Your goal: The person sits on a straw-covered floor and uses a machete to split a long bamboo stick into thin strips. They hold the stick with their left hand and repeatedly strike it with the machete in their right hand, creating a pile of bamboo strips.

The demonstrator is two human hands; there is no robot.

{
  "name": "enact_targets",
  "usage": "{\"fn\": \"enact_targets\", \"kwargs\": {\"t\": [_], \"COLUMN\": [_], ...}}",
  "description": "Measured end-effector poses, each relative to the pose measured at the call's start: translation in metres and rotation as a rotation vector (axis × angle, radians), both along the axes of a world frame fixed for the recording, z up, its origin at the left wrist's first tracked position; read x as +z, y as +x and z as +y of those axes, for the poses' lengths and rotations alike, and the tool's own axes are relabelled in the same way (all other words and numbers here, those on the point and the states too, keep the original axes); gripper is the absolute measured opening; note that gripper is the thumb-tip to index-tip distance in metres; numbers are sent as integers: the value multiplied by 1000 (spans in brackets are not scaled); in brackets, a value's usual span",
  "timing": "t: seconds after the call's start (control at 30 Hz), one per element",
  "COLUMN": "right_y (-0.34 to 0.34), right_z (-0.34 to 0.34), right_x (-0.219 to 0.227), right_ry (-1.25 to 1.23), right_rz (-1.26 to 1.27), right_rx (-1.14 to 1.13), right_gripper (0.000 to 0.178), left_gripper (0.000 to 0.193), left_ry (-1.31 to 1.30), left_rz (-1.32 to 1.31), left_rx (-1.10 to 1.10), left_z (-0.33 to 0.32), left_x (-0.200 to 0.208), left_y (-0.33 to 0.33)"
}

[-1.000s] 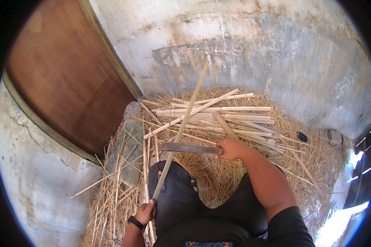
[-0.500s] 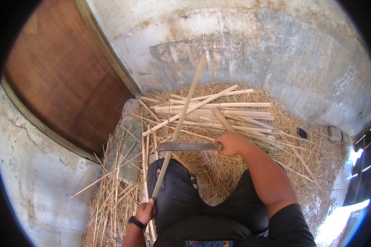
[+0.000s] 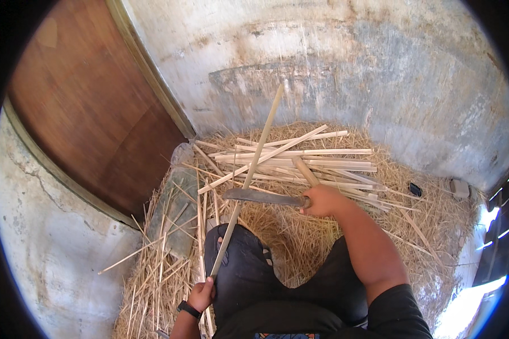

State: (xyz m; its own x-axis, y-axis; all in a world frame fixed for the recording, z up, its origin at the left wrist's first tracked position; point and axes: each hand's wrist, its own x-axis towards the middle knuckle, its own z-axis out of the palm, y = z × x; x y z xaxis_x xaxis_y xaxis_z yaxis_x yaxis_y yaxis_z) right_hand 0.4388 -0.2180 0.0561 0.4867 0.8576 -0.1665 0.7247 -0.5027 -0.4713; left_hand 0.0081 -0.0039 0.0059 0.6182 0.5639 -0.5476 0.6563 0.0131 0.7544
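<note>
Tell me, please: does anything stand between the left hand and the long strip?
Nothing visible: the left hand grips the long strip near its lower end. Farther up, the knife blade crosses over the strip.

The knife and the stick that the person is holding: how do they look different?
The knife has a dark grey blade; the stick is pale greenish-yellow. The knife is shorter; the stick is much longer. The knife points almost straight sideways; the stick slants up and to the right. Both are narrow, and both are held.
</note>
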Motion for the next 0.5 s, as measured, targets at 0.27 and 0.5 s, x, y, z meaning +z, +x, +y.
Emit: {"fn": "enact_targets", "kwargs": {"t": [0.27,0.5], "right_y": [-16,7], "right_z": [16,-2], "right_x": [-17,-7], "right_ry": [-29,32], "right_rz": [-53,-4], "right_rx": [238,-7], "right_gripper": [37,41], "left_gripper": [65,65], "left_ry": [16,12], "left_rz": [-10,-14], "left_rx": [-7,-3], "left_z": [-2,1], "left_x": [4,-1], "left_y": [3,0]}}
